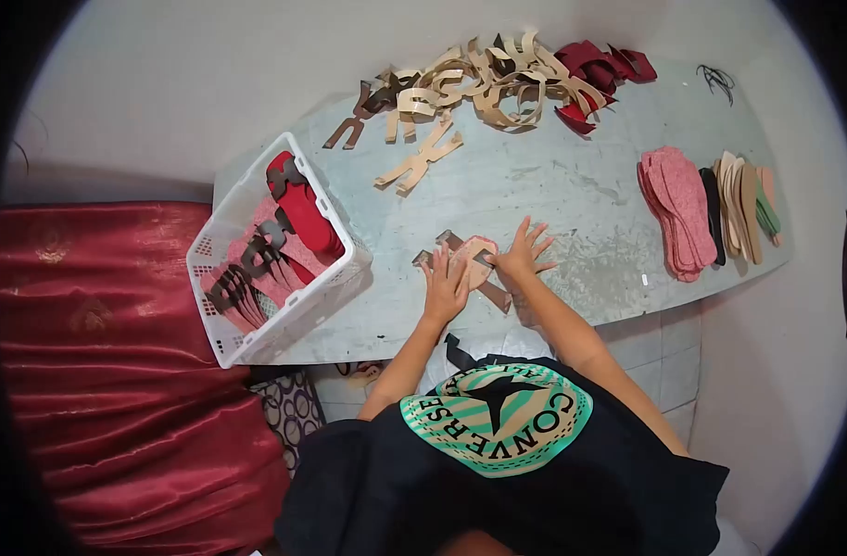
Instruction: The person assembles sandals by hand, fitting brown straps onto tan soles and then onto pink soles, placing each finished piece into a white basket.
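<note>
- The left hand (444, 283) lies flat, fingers spread and gripping nothing, on a pink insole (476, 258) just below the middle of the frame.
- The right hand (524, 252) is also open and splayed, pressing on the insole's right edge.
- A brown strap cut-out (495, 295) lies under the insole, its ends sticking out beside both hands.
- All this rests on a grey table (553, 185).
- A white plastic basket (298, 310) at centre left holds red and pink pieces.
- Tan strap cut-outs (479, 83) are heaped at the top.
- A stack of pink insoles (678, 208) lies at the right.
</note>
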`<state>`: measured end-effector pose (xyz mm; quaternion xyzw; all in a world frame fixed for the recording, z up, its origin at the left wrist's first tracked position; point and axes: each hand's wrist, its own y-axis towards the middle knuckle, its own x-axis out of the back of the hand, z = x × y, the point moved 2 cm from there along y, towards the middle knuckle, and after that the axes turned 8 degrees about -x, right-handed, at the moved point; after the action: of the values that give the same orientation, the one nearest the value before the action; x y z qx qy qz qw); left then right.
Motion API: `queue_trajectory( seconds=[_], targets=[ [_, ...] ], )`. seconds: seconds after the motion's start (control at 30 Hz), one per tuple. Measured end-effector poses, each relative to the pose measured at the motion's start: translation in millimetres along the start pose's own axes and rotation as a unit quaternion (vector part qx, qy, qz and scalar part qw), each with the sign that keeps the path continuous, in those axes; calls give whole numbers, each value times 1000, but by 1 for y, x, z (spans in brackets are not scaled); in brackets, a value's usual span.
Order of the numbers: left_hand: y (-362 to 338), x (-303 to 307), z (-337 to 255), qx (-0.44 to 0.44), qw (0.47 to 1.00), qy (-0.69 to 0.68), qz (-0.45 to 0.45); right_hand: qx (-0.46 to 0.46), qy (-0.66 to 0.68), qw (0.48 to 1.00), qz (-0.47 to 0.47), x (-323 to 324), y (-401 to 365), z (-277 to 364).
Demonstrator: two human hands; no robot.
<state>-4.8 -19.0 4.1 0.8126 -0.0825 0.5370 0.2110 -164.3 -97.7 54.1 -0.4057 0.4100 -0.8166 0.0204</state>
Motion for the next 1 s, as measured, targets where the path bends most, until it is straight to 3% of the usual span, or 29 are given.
queue_trajectory(
  seconds=[0.07, 0.17, 0.37, 0.43, 0.77, 0.83, 1.0],
  targets=[
    [5, 8, 11, 65, 990, -64, -112, 10, -3, 1000, -4, -6, 0, 1],
    [34, 13, 13, 120, 974, -130, -140, 35, 10, 999, -24, -3, 12, -10],
    [50, 15, 44, 155, 973, -122, -123, 11, -12, 1000, -11, -1, 9, -7],
    [50, 16, 49, 167, 981, -87, -53, 12, -11, 1000, -13, -1, 10, -7],
    [63, 25, 34, 131, 975, -153, -94, 11, -6, 1000, 1, -1, 10, -4],
    [61, 27, 25, 181, 960, -178, -116, 11, -5, 1000, -1, 0, 10, -5],
    [62, 30, 12, 170, 963, -162, -132, 8, -11, 1000, 4, 0, 10, -3]
  ],
)
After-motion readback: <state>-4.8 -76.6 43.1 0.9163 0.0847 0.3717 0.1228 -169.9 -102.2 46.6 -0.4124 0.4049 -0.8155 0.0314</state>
